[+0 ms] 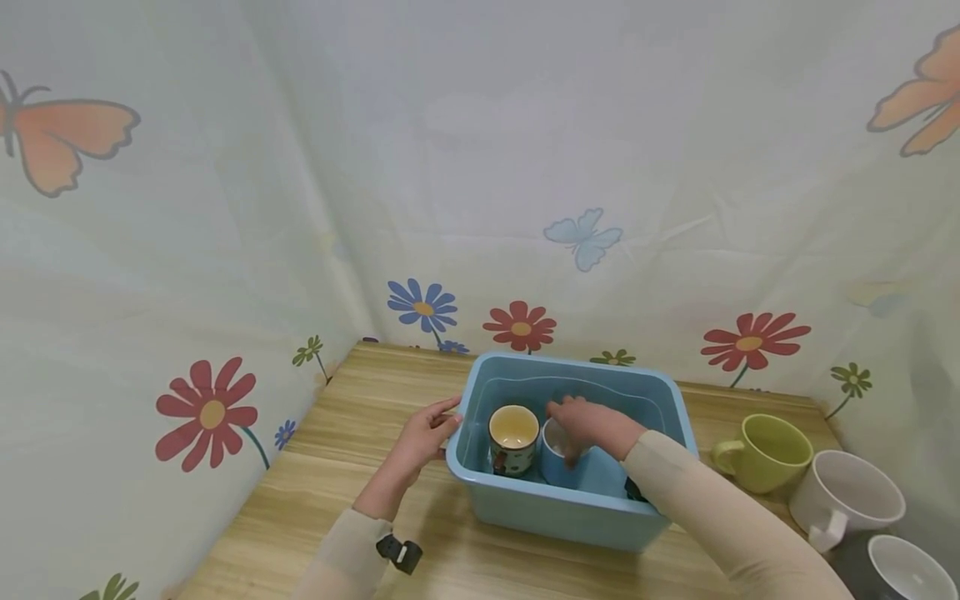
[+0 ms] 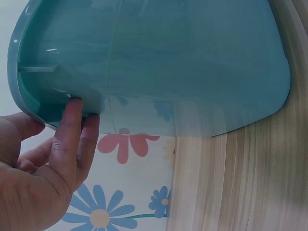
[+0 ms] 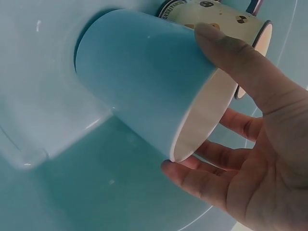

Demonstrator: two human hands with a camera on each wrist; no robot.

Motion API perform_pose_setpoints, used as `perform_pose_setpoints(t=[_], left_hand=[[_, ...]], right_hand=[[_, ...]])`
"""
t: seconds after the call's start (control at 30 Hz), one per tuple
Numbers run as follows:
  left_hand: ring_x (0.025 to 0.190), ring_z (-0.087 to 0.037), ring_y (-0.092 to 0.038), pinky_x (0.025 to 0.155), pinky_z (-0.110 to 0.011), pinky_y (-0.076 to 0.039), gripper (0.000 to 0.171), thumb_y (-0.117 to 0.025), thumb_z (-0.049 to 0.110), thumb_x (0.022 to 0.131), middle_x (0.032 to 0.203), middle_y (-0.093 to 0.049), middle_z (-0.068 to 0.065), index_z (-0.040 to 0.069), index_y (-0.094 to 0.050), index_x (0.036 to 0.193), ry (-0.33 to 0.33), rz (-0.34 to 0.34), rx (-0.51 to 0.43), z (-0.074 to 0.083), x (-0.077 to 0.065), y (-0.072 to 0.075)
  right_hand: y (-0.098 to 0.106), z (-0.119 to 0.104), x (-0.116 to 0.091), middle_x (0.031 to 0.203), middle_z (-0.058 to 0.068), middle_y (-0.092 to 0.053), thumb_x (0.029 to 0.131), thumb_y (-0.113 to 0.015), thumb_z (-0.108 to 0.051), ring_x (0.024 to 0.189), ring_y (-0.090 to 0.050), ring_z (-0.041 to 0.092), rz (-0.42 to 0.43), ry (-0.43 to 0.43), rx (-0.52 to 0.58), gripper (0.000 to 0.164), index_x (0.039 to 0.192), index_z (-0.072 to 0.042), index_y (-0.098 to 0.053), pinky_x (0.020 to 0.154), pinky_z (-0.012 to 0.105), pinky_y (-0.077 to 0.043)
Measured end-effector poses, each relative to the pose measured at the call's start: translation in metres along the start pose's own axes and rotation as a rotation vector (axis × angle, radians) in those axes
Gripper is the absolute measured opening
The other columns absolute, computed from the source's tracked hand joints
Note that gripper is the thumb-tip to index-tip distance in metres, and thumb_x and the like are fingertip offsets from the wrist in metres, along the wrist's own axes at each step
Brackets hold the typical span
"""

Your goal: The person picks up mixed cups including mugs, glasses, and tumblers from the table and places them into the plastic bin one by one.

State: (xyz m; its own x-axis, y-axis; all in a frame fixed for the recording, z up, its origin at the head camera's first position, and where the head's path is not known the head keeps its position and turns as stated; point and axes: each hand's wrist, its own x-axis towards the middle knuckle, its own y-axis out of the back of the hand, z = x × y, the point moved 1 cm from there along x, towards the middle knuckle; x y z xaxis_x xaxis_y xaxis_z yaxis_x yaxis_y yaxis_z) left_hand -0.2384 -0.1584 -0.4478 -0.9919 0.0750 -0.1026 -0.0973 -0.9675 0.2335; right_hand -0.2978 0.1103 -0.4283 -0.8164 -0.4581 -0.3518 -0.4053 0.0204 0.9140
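A light blue plastic bin [image 1: 555, 521] stands on the wooden table. My left hand [image 1: 424, 432] grips its left rim, with the thumb on one side and the fingertips [image 2: 72, 113] under the lip. Inside the bin, my right hand [image 1: 588, 423] holds a blue cup [image 3: 139, 72] by its mouth. The thumb lies along the cup's outside and the other fingers are around its white-lined rim. The cup is upright on the bin's floor; no handle shows. Close on its left stands a patterned mug [image 1: 513, 458] with a yellow inside and a dark rim.
Right of the bin stand a green mug [image 1: 772, 458], a white mug [image 1: 847, 500] and a dark mug with a white inside [image 1: 911, 571]. A flowered curtain [image 1: 480, 208] hangs behind and along the sides of the table [image 1: 300, 500].
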Motion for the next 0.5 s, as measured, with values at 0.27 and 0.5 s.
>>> perform_pose_setpoints(t=[0.27,0.5], left_hand=[[0.104,-0.027,-0.071,0.078,-0.047,-0.065,0.043,-0.056,0.014,0.105,0.129,-0.067,-0.026,0.005,-0.054,0.147,0.000,0.002,0.004,-0.0007,-0.0005,0.0001],[0.105,-0.028,-0.071,0.078,-0.047,-0.065,0.043,-0.056,0.014,0.105,0.129,-0.067,-0.026,0.004,-0.053,0.147,-0.009,0.005,0.011,-0.0015,0.0002,0.0000]], right_hand=[[-0.0018,-0.0025,0.0030,0.123,0.019,-0.062,0.071,-0.095,-0.020,0.112,-0.056,0.036,-0.020,-0.005,-0.008,0.071,0.129,-0.009,-0.056,0.101,0.060,-0.055],[0.0008,-0.0031,0.0032,0.125,0.020,-0.062,0.071,-0.095,-0.019,0.113,-0.056,0.036,-0.043,0.005,-0.006,0.072,0.130,-0.008,-0.056,0.101,0.060,-0.054]])
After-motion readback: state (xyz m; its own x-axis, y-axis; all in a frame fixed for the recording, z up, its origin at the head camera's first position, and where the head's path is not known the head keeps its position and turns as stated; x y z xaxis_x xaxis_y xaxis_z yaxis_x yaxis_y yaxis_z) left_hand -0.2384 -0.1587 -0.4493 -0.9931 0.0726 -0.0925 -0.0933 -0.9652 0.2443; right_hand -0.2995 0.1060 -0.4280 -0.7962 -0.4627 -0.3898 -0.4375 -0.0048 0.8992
